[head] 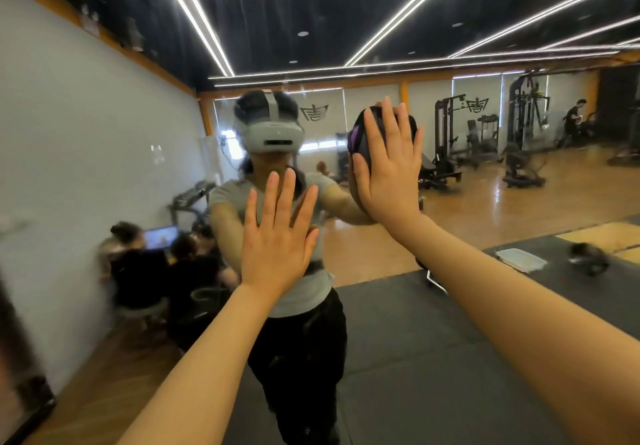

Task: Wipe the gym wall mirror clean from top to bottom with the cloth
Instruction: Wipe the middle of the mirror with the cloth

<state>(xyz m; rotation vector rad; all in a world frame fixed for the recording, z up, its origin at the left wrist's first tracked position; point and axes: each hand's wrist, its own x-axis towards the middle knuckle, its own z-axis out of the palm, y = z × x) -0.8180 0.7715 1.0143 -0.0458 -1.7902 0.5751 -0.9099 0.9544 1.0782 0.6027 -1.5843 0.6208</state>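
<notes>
- Mirror (104, 115) covers nearly the whole view, and both hands lie against its glass.
- Right hand (389, 164) is at about 1 o'clock from the centre; its fingers are straight and spread, and the palm presses the cloth (360, 133) flat on the glass without gripping it.
- The cloth is dark with a purple patch; it shows around the fingers at the top and at the thumb side.
- Left hand (277, 233) is near the centre, lower than the right one; it is fully open, with flat fingers pointing to 12 o'clock, and it holds nothing.
- Between the hands the glass shows the reflection of the person with a grey headset (273, 133).
- At 3 o'clock a white tray (521, 259) lies on a dark floor mat (415, 340).
- At 2 o'clock gym machines (485, 140) stand on the wooden floor.
</notes>
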